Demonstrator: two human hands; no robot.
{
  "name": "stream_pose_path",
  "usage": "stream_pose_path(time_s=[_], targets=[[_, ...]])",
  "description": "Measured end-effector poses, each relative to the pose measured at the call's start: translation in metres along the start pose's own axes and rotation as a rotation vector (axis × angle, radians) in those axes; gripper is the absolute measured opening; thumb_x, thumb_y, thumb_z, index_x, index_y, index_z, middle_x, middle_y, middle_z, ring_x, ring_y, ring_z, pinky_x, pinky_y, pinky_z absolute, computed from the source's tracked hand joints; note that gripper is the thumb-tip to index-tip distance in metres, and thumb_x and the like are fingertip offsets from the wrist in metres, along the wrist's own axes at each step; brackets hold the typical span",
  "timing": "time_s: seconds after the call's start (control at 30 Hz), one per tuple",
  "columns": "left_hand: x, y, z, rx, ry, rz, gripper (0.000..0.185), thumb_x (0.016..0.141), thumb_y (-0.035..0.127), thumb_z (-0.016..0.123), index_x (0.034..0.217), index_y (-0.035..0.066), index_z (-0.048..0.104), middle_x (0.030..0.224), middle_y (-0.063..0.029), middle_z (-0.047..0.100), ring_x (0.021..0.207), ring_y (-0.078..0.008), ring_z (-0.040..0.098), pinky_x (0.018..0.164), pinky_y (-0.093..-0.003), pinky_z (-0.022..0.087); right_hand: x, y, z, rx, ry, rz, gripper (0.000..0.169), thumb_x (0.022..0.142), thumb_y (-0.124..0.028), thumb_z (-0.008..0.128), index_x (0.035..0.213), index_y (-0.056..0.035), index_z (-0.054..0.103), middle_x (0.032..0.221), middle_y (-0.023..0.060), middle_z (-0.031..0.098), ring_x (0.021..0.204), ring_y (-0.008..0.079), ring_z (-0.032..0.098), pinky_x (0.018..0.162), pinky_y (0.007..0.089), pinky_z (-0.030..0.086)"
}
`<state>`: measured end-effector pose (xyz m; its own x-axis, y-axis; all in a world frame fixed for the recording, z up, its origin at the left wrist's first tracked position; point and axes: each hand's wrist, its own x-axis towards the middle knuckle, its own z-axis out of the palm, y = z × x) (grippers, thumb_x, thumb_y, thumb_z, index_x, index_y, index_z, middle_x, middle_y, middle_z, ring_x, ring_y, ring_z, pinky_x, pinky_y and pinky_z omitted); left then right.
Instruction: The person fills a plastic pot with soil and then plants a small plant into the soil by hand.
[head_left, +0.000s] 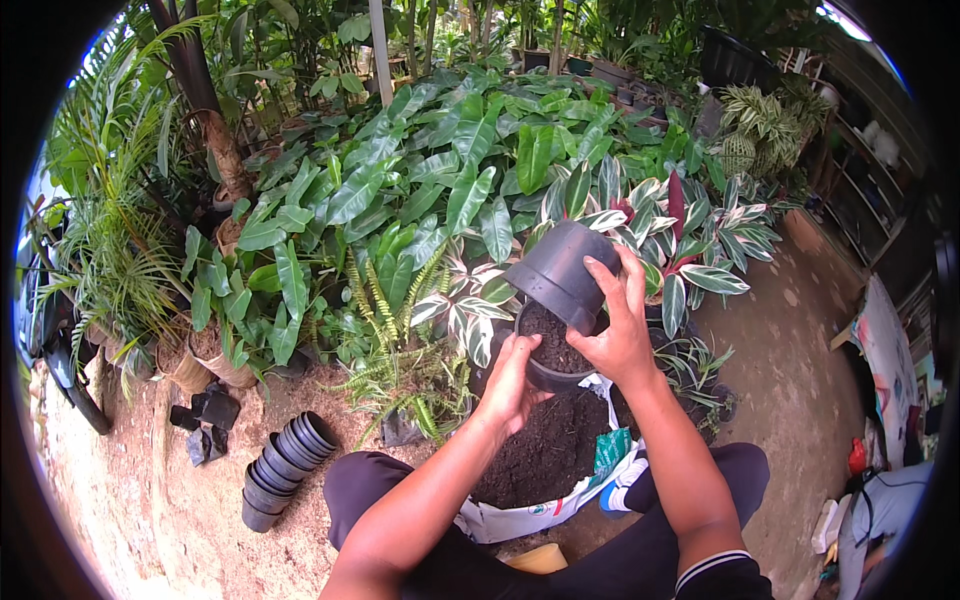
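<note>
My right hand (619, 319) grips a black plastic plant pot (559, 262), tilted with its mouth facing down. Just below it, my left hand (514, 382) holds the rim of a second black pot (559, 379), which has dark soil (551, 337) inside. The upper pot's rim covers part of the lower pot's mouth. Beneath both hands, between my legs, an opened white sack (499, 521) holds a heap of dark potting soil (532, 457).
A stack of black pots (289, 469) lies on the ground at left, near black plastic grow bags (214, 412). Dense potted foliage (442, 172) stands ahead, with variegated plants (675, 240) close to my right hand. A yellow object (536, 559) lies between my legs. At lower right is a person's sleeve (892, 502).
</note>
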<state>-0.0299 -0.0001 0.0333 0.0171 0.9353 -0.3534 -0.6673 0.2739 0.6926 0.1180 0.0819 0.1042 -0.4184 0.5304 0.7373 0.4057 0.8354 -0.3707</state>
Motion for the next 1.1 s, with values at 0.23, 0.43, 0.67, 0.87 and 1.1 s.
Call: stream_pose_path(time_s=[0.23,0.43,0.67,0.87,1.1], targets=[[-0.004,0.008,0.003,-0.001,0.081,0.051,0.047,0.095,0.043,0.053,0.131,0.015,0.041,0.134,-0.0168,0.052,0.119,-0.0346,0.058,0.096,-0.0536,0.044,0.003,0.010,-0.009,-0.056,-0.039,0.029,0.094,0.058,-0.007,0.084,0.144,-0.0161,0.048,0.151,0.0245,0.030,0.141,0.0457,0.033,0.117,0.0522,0.031],[0.003,0.013,0.000,-0.002,0.146,0.192,0.057,0.095,0.037,0.054,0.142,0.013,0.034,0.135,-0.0173,0.051,0.119,-0.0318,0.058,0.093,-0.0532,0.046,0.007,0.006,-0.017,-0.158,-0.036,0.044,0.096,0.056,-0.009,0.090,0.143,-0.0190,0.050,0.150,0.0244,0.030,0.141,0.0451,0.033,0.115,0.0515,0.034],[0.007,0.012,-0.014,-0.022,0.123,0.148,0.063,0.097,0.028,0.053,0.152,0.011,0.027,0.135,-0.0146,0.052,0.108,-0.0254,0.063,0.076,-0.0416,0.056,0.016,0.011,-0.024,-0.125,0.177,0.120,0.081,0.070,-0.009,0.082,0.143,-0.0135,0.048,0.150,0.0229,0.029,0.137,0.0429,0.038,0.113,0.0502,0.035],[0.004,0.008,-0.001,0.029,0.127,0.245,0.051,0.101,0.031,0.050,0.146,0.013,0.034,0.127,-0.0108,0.057,0.100,-0.0221,0.066,0.073,-0.0394,0.056,0.018,0.024,-0.032,-0.113,0.213,0.229,0.072,0.076,-0.012,0.079,0.142,-0.0126,0.049,0.148,0.0235,0.033,0.137,0.0425,0.038,0.113,0.0486,0.035],[0.016,0.006,-0.017,-0.070,0.076,0.093,0.060,0.100,0.043,0.047,0.147,0.011,0.028,0.137,-0.0161,0.050,0.112,-0.0288,0.059,0.086,-0.0485,0.048,0.000,0.062,-0.030,-0.140,-0.021,0.521,0.067,0.082,-0.024,0.077,0.141,-0.0107,0.049,0.139,0.0238,0.044,0.130,0.0400,0.048,0.109,0.0444,0.040]])
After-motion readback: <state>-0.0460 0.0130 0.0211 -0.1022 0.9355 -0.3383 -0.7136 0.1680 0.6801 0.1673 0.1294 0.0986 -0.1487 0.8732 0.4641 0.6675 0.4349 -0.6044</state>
